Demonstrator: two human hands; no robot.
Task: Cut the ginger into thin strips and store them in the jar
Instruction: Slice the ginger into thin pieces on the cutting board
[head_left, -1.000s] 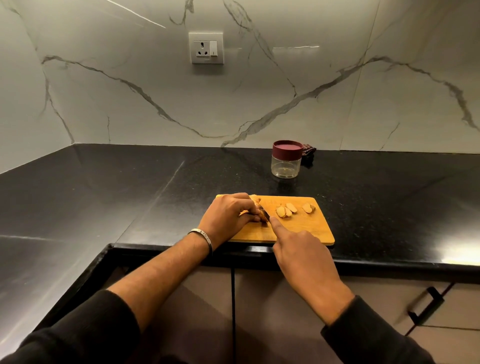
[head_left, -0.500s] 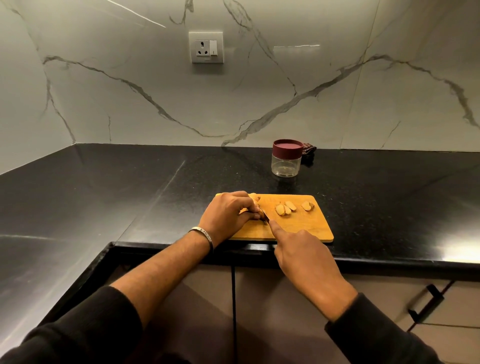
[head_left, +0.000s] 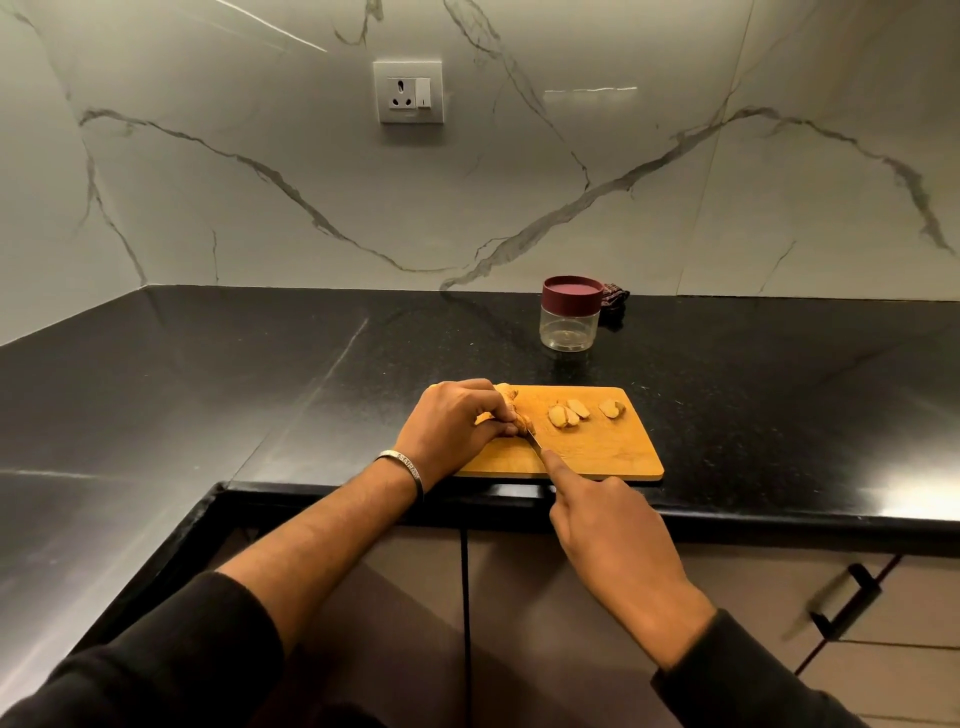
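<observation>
Ginger knobbly, pinched by left hand curled fingers; right hand gripping knife, forefinger extended

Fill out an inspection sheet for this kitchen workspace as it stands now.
Surface: black stone counter, glossy.
Job's things: wooden cutting board at the front edge; ginger root under the left hand; cut slices on the board; knife; jar behind, lid on.
Clutter: dark cloth behind the jar.
Grippers: left hand holds the ginger; right hand holds the knife.
Cables: nothing seen.
Surroundings: marble wall, socket, cabinet handle.
</observation>
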